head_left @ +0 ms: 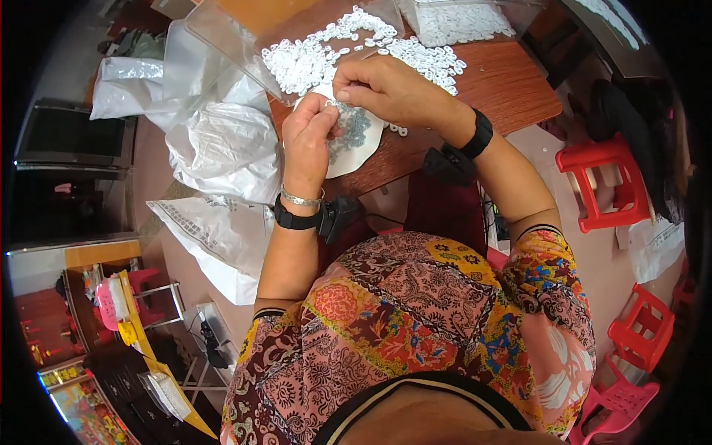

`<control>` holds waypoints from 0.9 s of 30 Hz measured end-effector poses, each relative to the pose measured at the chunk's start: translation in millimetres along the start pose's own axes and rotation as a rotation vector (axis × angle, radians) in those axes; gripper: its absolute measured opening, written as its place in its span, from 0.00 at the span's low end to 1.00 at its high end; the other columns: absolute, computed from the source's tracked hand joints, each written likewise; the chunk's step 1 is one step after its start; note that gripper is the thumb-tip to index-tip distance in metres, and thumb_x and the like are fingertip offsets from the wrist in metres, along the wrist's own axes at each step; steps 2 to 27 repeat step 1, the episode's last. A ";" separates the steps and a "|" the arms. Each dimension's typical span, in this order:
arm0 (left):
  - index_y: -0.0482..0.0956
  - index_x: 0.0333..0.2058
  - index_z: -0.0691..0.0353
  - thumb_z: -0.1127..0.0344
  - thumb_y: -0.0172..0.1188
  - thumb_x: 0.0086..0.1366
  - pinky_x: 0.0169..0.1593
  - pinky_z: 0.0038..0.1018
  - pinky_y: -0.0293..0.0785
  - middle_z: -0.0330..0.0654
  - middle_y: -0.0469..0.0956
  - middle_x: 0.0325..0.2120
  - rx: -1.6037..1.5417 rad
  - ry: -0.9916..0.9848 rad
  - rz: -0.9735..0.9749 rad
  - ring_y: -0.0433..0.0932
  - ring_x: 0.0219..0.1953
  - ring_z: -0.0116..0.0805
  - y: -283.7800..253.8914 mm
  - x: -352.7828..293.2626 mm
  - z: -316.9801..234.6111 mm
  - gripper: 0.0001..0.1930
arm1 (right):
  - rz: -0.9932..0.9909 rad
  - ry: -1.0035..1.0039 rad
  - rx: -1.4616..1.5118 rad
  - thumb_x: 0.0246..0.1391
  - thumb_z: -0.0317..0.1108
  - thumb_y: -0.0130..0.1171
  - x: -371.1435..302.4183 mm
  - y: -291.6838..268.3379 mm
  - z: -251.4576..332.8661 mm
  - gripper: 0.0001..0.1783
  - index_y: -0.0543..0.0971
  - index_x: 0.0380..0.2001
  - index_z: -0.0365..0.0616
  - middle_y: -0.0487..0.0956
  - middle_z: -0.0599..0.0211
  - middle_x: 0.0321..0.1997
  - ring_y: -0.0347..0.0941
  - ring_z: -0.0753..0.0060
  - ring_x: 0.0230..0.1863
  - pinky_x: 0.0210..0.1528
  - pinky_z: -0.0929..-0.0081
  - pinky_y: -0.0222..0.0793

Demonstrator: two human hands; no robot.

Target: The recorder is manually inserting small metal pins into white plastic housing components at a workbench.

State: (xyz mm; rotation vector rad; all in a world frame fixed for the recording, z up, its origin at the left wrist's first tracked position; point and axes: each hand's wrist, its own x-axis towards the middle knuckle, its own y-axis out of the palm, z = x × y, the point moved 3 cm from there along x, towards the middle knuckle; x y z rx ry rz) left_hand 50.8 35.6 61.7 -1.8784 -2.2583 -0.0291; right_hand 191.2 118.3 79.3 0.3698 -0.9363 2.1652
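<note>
My left hand (310, 141) is closed in a pinch at the near side of a heap of small white plastic pieces (300, 65), oval with holes. A small white bit (330, 103) shows at its fingertips. Close against it, my right hand (382, 89) has thumb and forefinger pressed together; what they grip is too small to make out. Under both hands lies a whitish round-edged sheet (365, 152) with a grey-blue printed pattern, partly hidden by the hands. More white pieces (430, 63) spread out beyond my right hand.
The brown wooden table (512, 93) carries a clear tub of white pieces (463, 26) at its far side. White plastic sacks (222, 148) stand left of it. Red stools (604, 182) are on the right, and a yellow-edged shelf (167, 371) is at lower left.
</note>
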 end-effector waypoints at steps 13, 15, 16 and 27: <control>0.72 0.24 0.64 0.68 0.51 0.60 0.28 0.20 0.62 0.35 0.71 0.18 0.011 0.014 0.001 0.67 0.22 0.22 -2.0 -0.7 0.7 0.07 | 0.021 0.001 -0.014 0.53 0.37 0.52 1.4 0.9 0.7 0.11 0.77 0.31 0.40 0.78 0.56 0.24 0.74 0.59 0.26 0.31 0.66 0.68; 0.72 0.24 0.64 0.68 0.51 0.60 0.28 0.20 0.62 0.35 0.71 0.18 0.011 0.014 0.001 0.67 0.22 0.22 -2.0 -0.7 0.7 0.07 | 0.021 0.001 -0.014 0.53 0.37 0.52 1.4 0.9 0.7 0.11 0.77 0.31 0.40 0.78 0.56 0.24 0.74 0.59 0.26 0.31 0.66 0.68; 0.72 0.24 0.64 0.68 0.51 0.60 0.28 0.20 0.62 0.35 0.71 0.18 0.011 0.014 0.001 0.67 0.22 0.22 -2.0 -0.7 0.7 0.07 | 0.021 0.001 -0.014 0.53 0.37 0.52 1.4 0.9 0.7 0.11 0.77 0.31 0.40 0.78 0.56 0.24 0.74 0.59 0.26 0.31 0.66 0.68; 0.72 0.24 0.64 0.68 0.51 0.60 0.28 0.20 0.62 0.35 0.71 0.18 0.011 0.014 0.001 0.67 0.22 0.22 -2.0 -0.7 0.7 0.07 | 0.021 0.001 -0.014 0.53 0.37 0.52 1.4 0.9 0.7 0.11 0.77 0.31 0.40 0.78 0.56 0.24 0.74 0.59 0.26 0.31 0.66 0.68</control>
